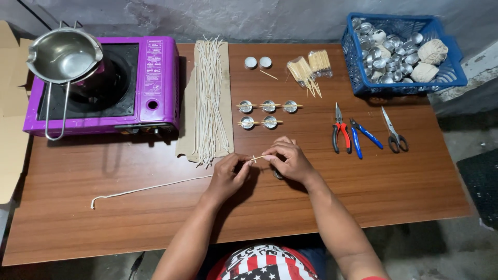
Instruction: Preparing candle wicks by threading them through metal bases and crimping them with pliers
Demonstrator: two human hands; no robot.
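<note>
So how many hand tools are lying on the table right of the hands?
3, in a row: red-handled pliers leftmost, blue-handled pliers in the middle, grey-handled scissors rightmost. None looks hidden.

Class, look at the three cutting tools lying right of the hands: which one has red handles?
The pliers on the left of the three. Their handles are red, while the cutter beside them has blue handles and the scissors on the right have dark ones.

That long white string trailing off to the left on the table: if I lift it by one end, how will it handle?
The white string lies in a loose curve, so it probably droops rather than holds shape. It looks thin, so likely very light. Its near end runs into the left hand, so a tug may drag it across the wooden table.
</note>
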